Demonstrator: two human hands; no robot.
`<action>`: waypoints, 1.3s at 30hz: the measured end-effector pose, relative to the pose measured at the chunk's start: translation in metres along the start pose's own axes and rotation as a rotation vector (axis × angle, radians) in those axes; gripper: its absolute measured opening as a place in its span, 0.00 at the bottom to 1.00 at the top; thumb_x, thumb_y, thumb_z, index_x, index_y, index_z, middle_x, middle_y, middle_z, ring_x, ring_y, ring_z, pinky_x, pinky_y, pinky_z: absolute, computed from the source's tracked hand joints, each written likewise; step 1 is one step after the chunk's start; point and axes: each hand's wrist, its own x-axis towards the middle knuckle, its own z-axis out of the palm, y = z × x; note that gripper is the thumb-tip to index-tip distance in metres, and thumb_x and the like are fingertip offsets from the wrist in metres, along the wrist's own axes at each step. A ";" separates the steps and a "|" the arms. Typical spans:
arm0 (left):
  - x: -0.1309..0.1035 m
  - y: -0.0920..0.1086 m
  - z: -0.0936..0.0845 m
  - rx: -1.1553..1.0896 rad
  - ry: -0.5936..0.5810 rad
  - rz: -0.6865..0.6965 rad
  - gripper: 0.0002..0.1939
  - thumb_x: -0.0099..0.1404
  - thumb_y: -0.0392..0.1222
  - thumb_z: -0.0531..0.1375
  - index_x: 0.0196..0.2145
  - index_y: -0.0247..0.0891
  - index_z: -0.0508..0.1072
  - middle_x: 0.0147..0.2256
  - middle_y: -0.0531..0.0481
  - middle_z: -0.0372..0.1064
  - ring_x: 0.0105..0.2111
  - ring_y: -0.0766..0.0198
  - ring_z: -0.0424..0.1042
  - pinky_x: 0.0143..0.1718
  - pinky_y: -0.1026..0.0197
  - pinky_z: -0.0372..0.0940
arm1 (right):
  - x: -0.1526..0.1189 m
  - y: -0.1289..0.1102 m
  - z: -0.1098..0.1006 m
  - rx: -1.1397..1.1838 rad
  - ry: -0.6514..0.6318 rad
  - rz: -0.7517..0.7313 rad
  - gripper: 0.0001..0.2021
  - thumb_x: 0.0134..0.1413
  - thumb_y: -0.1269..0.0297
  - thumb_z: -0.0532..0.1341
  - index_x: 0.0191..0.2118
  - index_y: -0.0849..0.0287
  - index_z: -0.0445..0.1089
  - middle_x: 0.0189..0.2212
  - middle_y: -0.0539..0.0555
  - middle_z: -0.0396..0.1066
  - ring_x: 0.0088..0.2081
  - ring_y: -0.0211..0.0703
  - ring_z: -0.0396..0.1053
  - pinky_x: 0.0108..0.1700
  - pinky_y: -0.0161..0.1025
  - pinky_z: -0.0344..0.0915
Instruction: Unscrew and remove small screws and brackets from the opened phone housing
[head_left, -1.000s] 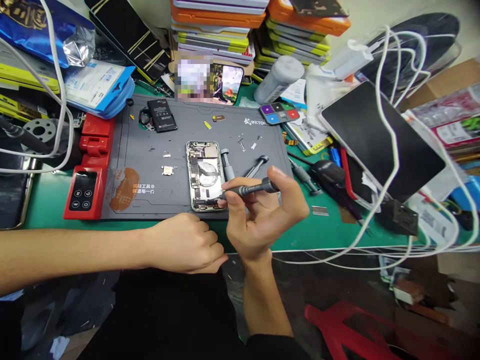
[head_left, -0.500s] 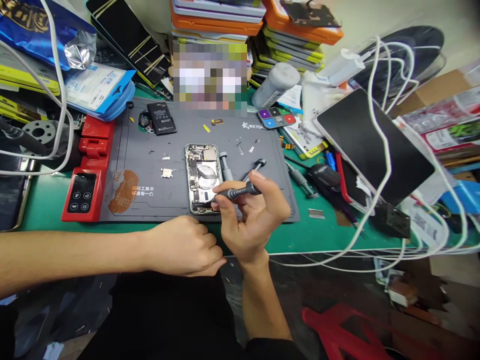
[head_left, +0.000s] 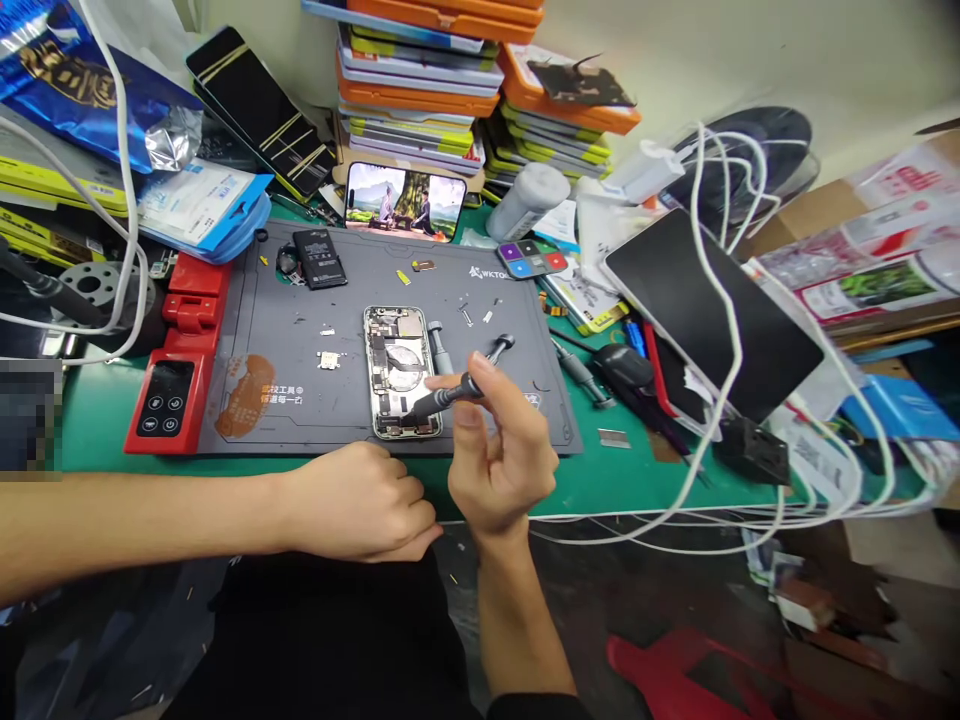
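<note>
An opened phone (head_left: 405, 372) lies upright on the grey mat (head_left: 300, 325), its inner parts exposed. My right hand (head_left: 501, 455) grips a dark screwdriver (head_left: 442, 398), whose tip is over the phone's lower end. Closed in a fist, my left hand (head_left: 364, 502) rests at the table's front edge, below the phone; whatever its fingers may hold is hidden. Beside the phone's right side lie a grey screwdriver (head_left: 439, 347) and another dark-capped one (head_left: 501, 347). A small metal plate (head_left: 328, 360) is left of the phone. Further back is a black battery (head_left: 320, 259).
A red device (head_left: 172, 370) borders the mat's left side. Behind the mat, a phone playing video (head_left: 405, 203) leans against stacked boxes (head_left: 420, 100). White cables (head_left: 731, 300) and a black tablet-like panel (head_left: 712, 315) crowd the right.
The view has shifted. My right hand has turned the screwdriver so it points down-left, its tip now showing over the phone's lower end. My left hand stays in a fist.
</note>
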 end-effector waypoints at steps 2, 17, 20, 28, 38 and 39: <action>0.000 0.000 0.000 0.007 0.003 -0.002 0.21 0.76 0.44 0.59 0.24 0.39 0.70 0.21 0.54 0.67 0.21 0.64 0.67 0.25 0.55 0.57 | 0.001 0.000 0.000 -0.014 0.007 0.007 0.27 0.68 0.72 0.63 0.69 0.47 0.65 0.50 0.53 0.81 0.41 0.42 0.80 0.39 0.42 0.81; 0.006 -0.005 -0.006 0.228 0.109 0.038 0.11 0.74 0.41 0.61 0.42 0.31 0.80 0.54 0.36 0.79 0.56 0.52 0.78 0.59 0.53 0.71 | -0.008 0.005 -0.002 0.148 0.050 0.111 0.30 0.64 0.78 0.64 0.66 0.43 0.68 0.52 0.51 0.80 0.44 0.42 0.80 0.42 0.44 0.81; 0.005 -0.001 -0.007 0.307 0.081 0.045 0.13 0.74 0.41 0.59 0.42 0.30 0.81 0.52 0.35 0.81 0.53 0.50 0.80 0.59 0.53 0.72 | -0.009 0.004 -0.001 0.149 0.008 0.098 0.33 0.63 0.78 0.64 0.69 0.45 0.64 0.53 0.53 0.79 0.47 0.45 0.80 0.40 0.44 0.82; 0.003 0.014 -0.011 0.447 -0.011 0.012 0.26 0.79 0.55 0.56 0.47 0.25 0.79 0.51 0.28 0.80 0.52 0.46 0.81 0.58 0.49 0.73 | -0.011 0.001 0.003 0.091 -0.051 0.124 0.37 0.62 0.75 0.67 0.72 0.48 0.57 0.57 0.57 0.76 0.42 0.44 0.83 0.32 0.39 0.82; 0.001 0.016 -0.004 0.385 0.043 0.009 0.20 0.78 0.47 0.56 0.49 0.27 0.81 0.51 0.32 0.81 0.54 0.44 0.80 0.63 0.46 0.70 | 0.015 -0.033 0.000 0.450 -0.218 0.544 0.25 0.65 0.75 0.64 0.64 0.50 0.63 0.48 0.54 0.80 0.51 0.45 0.82 0.50 0.45 0.83; 0.001 0.014 -0.004 0.387 0.050 0.031 0.18 0.77 0.45 0.57 0.47 0.29 0.81 0.50 0.33 0.81 0.52 0.45 0.81 0.61 0.46 0.71 | 0.017 -0.036 0.002 0.480 -0.277 0.589 0.22 0.66 0.73 0.63 0.63 0.50 0.65 0.49 0.54 0.80 0.51 0.44 0.82 0.51 0.45 0.83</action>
